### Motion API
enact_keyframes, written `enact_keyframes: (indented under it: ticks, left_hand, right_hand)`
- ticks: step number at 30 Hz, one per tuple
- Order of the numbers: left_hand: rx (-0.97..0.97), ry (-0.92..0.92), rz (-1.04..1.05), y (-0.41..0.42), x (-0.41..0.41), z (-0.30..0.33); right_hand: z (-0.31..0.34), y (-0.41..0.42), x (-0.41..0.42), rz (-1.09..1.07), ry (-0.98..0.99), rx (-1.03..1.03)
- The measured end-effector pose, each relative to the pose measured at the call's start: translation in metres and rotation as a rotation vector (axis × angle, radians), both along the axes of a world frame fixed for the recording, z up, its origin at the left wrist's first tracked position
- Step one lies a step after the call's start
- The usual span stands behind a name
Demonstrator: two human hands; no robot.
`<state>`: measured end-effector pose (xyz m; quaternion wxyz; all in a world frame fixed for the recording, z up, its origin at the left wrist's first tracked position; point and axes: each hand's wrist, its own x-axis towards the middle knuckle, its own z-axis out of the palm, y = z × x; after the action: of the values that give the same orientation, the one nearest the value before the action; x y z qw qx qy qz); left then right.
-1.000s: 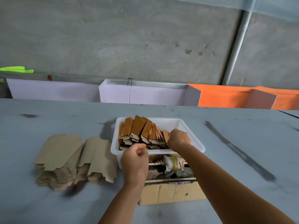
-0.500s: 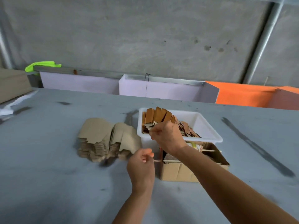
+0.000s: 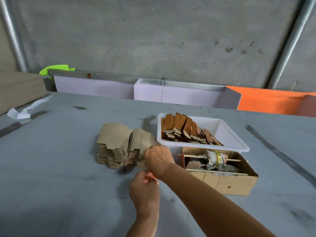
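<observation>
A stack of flat tan cardboard blanks [image 3: 118,147] lies fanned on the grey table. My right hand [image 3: 158,159] reaches across to the stack's right edge, fingers curled round a blank there. My left hand [image 3: 144,189] sits just below it with fingers curled and thumb against the forefinger; whether it holds anything is hidden. To the right, a white plastic tub [image 3: 227,134] holds several brown folded pieces [image 3: 184,130] standing in a row.
An open cardboard box [image 3: 227,183] with sticks and a rag-wrapped roll sits in front of the tub. White paper scraps [image 3: 18,114] lie far left. Lilac panels [image 3: 179,96] and orange panels [image 3: 270,101] line the table's far edge below a concrete wall.
My right hand left the white tub and crossed left to the cardboard stack. My left hand came down off the tub's rim toward me. The view swung left.
</observation>
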<state>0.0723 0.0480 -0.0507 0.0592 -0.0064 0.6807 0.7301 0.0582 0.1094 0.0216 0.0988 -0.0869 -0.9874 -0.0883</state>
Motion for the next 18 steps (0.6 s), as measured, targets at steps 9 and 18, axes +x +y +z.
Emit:
enact_keyframes:
  ticks: [9, 18]
  left_hand:
    - [0.055, -0.017, -0.028, 0.002, -0.005, -0.009]
    - [0.094, 0.226, 0.101, -0.018, 0.001, 0.031]
  right_hand:
    - [-0.004, -0.001, 0.012, -0.065, 0.228, -0.06]
    - [0.024, 0.029, 0.07, -0.296, 0.722, -0.974]
